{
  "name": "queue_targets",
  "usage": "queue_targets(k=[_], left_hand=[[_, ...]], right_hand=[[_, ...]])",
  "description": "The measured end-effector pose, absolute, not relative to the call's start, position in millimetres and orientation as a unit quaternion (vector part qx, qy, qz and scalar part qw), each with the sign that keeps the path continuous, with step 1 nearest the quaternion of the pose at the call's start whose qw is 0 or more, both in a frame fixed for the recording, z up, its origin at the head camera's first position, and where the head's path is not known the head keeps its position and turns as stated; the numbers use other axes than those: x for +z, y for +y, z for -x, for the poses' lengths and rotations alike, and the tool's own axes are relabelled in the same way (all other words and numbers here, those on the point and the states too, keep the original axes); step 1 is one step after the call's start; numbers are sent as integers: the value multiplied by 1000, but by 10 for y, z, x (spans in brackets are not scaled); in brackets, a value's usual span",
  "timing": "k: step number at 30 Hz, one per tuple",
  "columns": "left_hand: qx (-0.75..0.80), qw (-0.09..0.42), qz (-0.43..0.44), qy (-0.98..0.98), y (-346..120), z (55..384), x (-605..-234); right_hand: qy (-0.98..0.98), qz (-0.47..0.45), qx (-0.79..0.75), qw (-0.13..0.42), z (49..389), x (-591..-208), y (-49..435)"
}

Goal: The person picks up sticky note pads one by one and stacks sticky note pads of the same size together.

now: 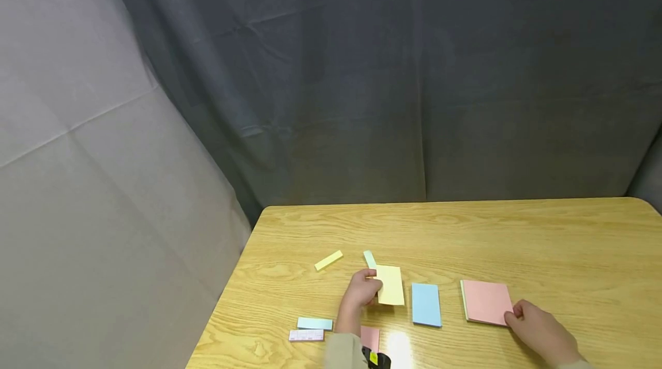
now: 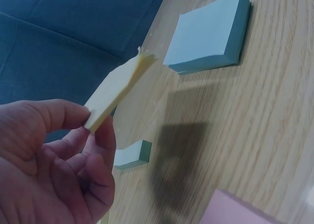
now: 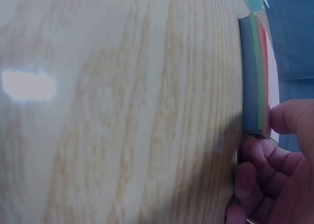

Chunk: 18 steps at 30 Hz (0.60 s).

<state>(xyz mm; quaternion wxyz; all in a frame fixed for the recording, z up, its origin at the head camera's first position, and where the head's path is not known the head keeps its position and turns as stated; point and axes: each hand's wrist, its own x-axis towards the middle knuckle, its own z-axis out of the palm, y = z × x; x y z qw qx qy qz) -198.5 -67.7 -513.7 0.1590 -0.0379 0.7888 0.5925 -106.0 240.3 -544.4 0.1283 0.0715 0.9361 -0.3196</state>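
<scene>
My left hand [image 1: 360,289] pinches a pale yellow sticky note pad [image 1: 390,285] by its edge, thumb against curled fingers, above the table. In the left wrist view the pad [image 2: 114,89] is tilted, its far sheets fanning apart. Beside it on the table lies a blue sticky note pad [image 1: 426,304]. Farther right, my right hand [image 1: 540,327] grips the near right corner of a square sticky note stack [image 1: 486,301] with pink on top. Blue, green and red layers of that stack [image 3: 254,76] show in the right wrist view, with my thumb on its upper side.
Slim pads lie on the wooden table [image 1: 569,254]: yellow [image 1: 328,260], pale green [image 1: 369,258], light blue [image 1: 315,323] and patterned white-purple [image 1: 306,335]. A pink pad [image 1: 370,338] is partly hidden behind my left forearm. A dark curtain [image 1: 336,99] hangs behind the table.
</scene>
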Motion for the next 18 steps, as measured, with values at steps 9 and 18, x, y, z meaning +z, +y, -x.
queue_targets(k=[9,18], left_hand=[[588,170,35,790,-573,1980,-5173],[582,182,24,792,-477,1962,-5178]], right_hand=[[935,-77,-319,137,1064,-5436,2398],[934,-77,-319,139,1057,-5424,2408]])
